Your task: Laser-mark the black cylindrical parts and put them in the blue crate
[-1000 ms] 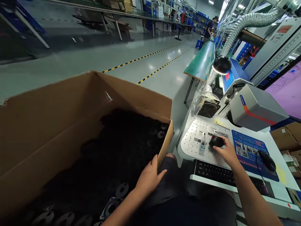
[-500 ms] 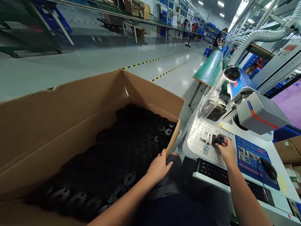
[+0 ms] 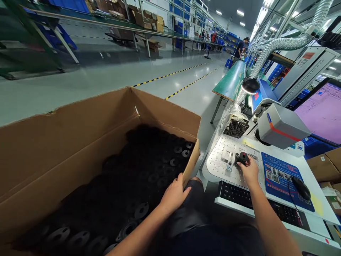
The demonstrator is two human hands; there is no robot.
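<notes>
My left hand grips the near right edge of a large open cardboard box, fingers over the rim. Many black round parts with holes lie inside the box. On the white perforated plate of the workbench, my right hand has its fingers closed round a black round part. That part sits at a small metal fixture. A grey machine head with a red stripe hangs just above and behind it.
Right of the plate lie a blue mat and a black mouse. A keyboard is below the plate. Behind stand a monitor, a fan and a ribbed hose. A person stands far off.
The view has tilted and shifted, so the box and bench appear lower and farther left, and more of the monitor shows. Both hands keep their holds.
</notes>
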